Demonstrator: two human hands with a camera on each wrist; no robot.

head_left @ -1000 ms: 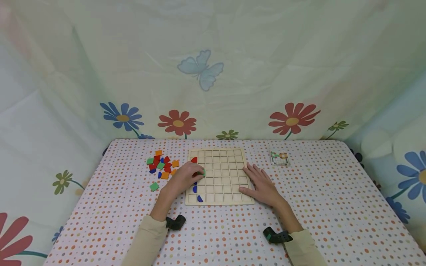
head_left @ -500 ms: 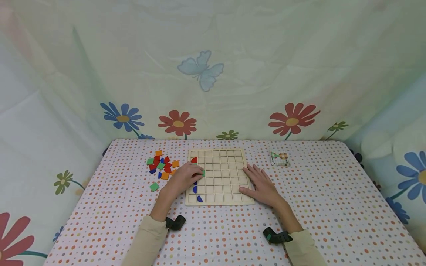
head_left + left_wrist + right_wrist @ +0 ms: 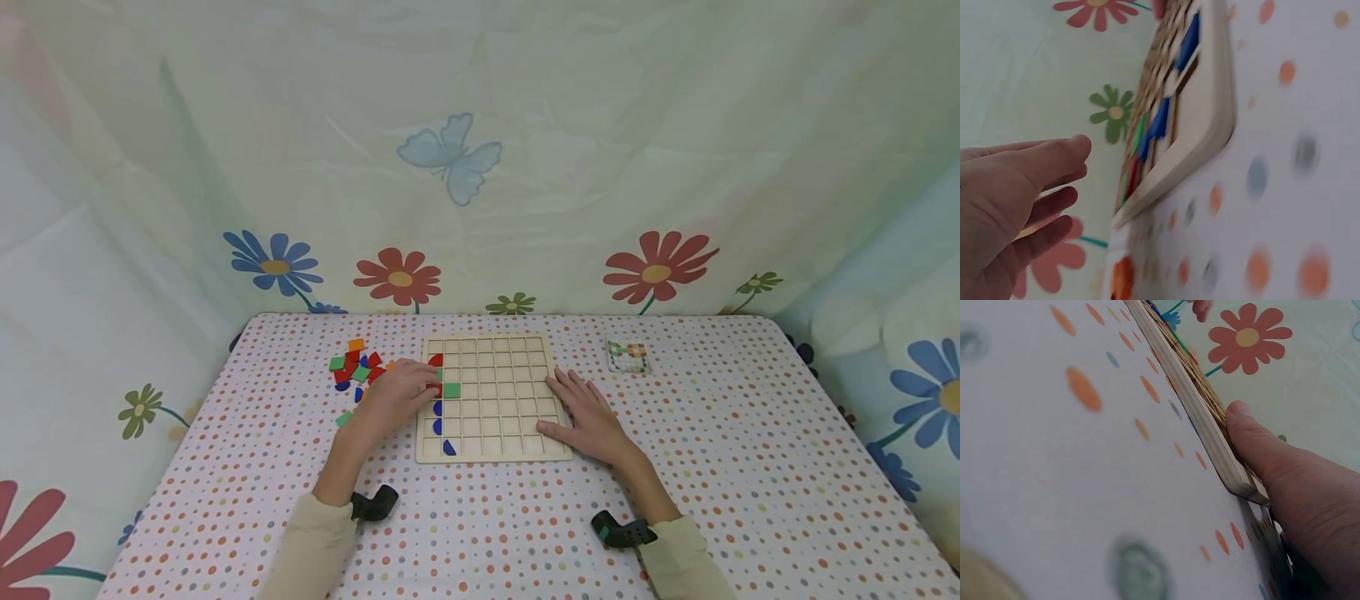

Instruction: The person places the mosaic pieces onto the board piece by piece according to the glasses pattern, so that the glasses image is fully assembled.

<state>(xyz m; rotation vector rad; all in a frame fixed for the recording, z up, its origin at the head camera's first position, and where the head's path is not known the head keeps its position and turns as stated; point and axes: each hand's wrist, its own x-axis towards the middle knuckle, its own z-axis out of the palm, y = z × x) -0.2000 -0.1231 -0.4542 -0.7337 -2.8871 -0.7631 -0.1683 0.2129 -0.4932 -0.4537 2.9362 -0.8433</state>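
Only the right wrist view shows the flat right hand [image 3: 1297, 487] thumb touching the board [image 3: 1210, 434] edge

Two bare hands, left hand [image 3: 396, 398], right hand [image 3: 592, 418], long cream sleeves [image 3: 315, 546], black camera mount [image 3: 373, 503] strapped at each wrist

Looks like a makeshift recording booth rather than a lived-in room; pale sheets printed with flowers [image 3: 657, 268] and a butterfly [image 3: 450, 158] hang as walls on three sides; a table [image 3: 750, 467] under polka-dot cloth fills the floor; nothing else furnishes it.
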